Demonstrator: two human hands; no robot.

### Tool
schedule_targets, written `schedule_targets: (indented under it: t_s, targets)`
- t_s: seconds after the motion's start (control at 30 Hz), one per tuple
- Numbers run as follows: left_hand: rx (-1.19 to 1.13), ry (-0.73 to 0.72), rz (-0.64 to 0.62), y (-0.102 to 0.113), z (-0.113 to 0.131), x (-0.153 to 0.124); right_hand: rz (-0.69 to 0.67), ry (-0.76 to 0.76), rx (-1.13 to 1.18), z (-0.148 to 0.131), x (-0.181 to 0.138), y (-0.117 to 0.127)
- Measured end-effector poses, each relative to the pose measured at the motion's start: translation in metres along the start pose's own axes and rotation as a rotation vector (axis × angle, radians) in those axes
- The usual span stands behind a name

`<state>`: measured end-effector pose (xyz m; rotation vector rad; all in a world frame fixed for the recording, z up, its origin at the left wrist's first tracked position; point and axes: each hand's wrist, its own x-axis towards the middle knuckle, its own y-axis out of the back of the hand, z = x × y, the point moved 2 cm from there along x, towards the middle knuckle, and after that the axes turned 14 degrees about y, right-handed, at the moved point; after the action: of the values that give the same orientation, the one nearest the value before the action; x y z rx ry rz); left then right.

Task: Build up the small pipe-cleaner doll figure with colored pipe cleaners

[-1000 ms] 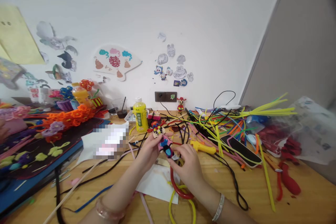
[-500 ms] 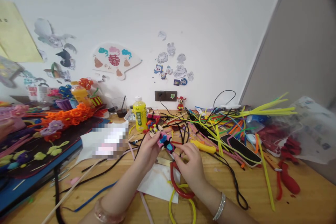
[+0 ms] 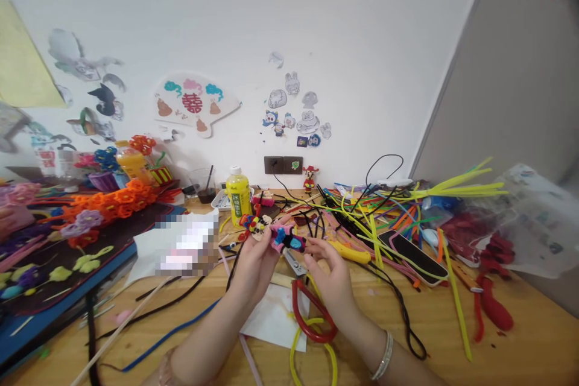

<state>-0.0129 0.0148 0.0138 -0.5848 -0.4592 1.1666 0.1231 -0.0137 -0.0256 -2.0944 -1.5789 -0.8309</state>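
Observation:
A small fuzzy doll (image 3: 288,239) in pink, blue and black lies across both my hands, its patterned head with red, yellow and cream parts to the left. My left hand (image 3: 256,265) is closed around its upper body, thumb on top. At the doll's lower end, my right hand (image 3: 333,274) has bent fingers and thumb closed on the tip. Red-handled scissors (image 3: 298,313) lie below the doll, partly hidden by my right hand, over a white paper sheet (image 3: 266,319). A yellow ring-shaped strip (image 3: 294,365) lies by the handles.
A yellow-labelled bottle (image 3: 238,196) stands behind my left hand. Right of centre are a yellow-handled tool (image 3: 350,251), a dark phone-like slab (image 3: 414,257) and tangled coloured strips (image 3: 384,211). Orange fuzzy flowers (image 3: 122,205) cover a dark mat at left. A small red-hatted figure (image 3: 310,179) stands by the wall.
The doll has turned from slanting downward to nearly level, its lower end swinging up and right. My right fingers have risen with it, and more of the scissors' metal shows.

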Motion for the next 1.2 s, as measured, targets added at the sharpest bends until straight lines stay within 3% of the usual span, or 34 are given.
schedule_targets:
  t_s: [0.23, 1.2]
  targets:
    - [-0.012, 0.024, -0.039, 0.0037, -0.0059, 0.0013, 0.063, -0.217, 0.288, -0.0003, 0.0016, -0.001]
    - [0.033, 0.016, -0.037, 0.001, -0.0088, -0.0006, 0.091, -0.156, 0.243, -0.0004, 0.0059, 0.0002]
